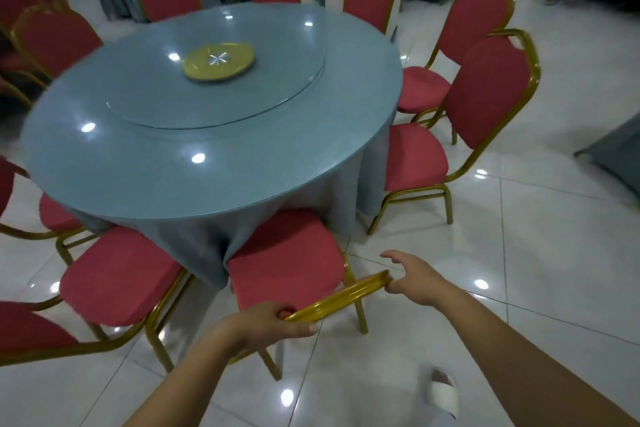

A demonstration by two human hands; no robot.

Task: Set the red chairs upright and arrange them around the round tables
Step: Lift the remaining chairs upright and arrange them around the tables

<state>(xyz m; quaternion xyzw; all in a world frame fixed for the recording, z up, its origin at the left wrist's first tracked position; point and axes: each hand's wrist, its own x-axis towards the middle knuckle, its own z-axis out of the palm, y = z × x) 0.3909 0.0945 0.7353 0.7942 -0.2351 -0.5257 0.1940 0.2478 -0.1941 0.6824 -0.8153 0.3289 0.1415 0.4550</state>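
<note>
A red chair (pixel 287 260) with a gold frame stands upright right below me, its seat tucked against the drape of the round blue-grey table (pixel 194 156). My left hand (pixel 273 321) grips the left end of the chair's gold top rail. My right hand (pixel 414 276) holds the rail's right end, thumb spread above it. Several more red chairs ring the table, among them one to the left (pixel 117 279) and one on the right (pixel 485 104), all upright.
A glass turntable (pixel 277 94) with a yellow-green plate (pixel 219 61) sits on the table. Glossy white floor tiles (pixel 519 246) spread to the right. My foot in a white slipper (pixel 445 392) is at the bottom. Draped grey tables stand at the back and at the far right.
</note>
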